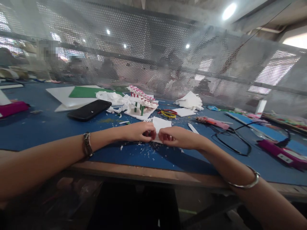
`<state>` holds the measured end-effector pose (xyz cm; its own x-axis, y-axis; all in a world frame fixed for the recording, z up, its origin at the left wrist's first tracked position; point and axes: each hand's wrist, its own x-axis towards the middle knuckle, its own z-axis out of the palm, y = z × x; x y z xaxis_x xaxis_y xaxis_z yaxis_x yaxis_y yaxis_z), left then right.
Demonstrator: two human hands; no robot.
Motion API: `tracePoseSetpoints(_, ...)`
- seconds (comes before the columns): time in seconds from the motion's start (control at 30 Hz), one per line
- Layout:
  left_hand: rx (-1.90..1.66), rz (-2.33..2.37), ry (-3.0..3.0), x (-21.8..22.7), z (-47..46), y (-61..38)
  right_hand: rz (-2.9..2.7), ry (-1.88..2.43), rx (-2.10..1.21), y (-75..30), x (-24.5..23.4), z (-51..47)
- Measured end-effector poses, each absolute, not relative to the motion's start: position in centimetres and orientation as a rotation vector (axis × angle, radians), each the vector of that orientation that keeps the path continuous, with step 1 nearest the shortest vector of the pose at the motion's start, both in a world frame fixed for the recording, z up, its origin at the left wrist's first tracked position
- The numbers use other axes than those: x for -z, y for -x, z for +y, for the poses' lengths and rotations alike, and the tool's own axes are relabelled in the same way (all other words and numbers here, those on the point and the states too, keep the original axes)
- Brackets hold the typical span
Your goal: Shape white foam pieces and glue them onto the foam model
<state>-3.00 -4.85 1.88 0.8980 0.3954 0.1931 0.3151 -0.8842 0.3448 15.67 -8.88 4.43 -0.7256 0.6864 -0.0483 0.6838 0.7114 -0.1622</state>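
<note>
While holding left hand [140, 131] and right hand [178, 137] loosely curled over the near part of the white sheet [162, 123] on the blue table [107, 156], cannot tell whether grasping it. Probably doing fine fingertip work; calls next for steady, light handling. Cannot see the sheet's near corners past both hands, nor clearly make out pale scraps [121, 148] nearer than the sheet.

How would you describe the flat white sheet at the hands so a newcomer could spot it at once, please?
On the blue tabletop, near its wooden front edge, the bare left hand and bare right hand almost meet. The flat, white, paper-like sheet shows between and behind them; unlike the other white sheets farther back, it has both hands at it.
</note>
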Motion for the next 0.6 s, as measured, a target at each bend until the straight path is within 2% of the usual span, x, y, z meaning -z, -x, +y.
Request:
tracePoseSetpoints(0.3, -0.390, 0.500, -2.804, -2.01, -5.40, 3.10, -2.854, 1.131, -0.382, -16.21, -5.01, -8.84)
tracePoseSetpoints(0.6, -0.479, 0.570, -2.878, -1.75, -5.57, 2.38, -2.817, 1.246, -0.152, -15.58, -4.82, -9.25)
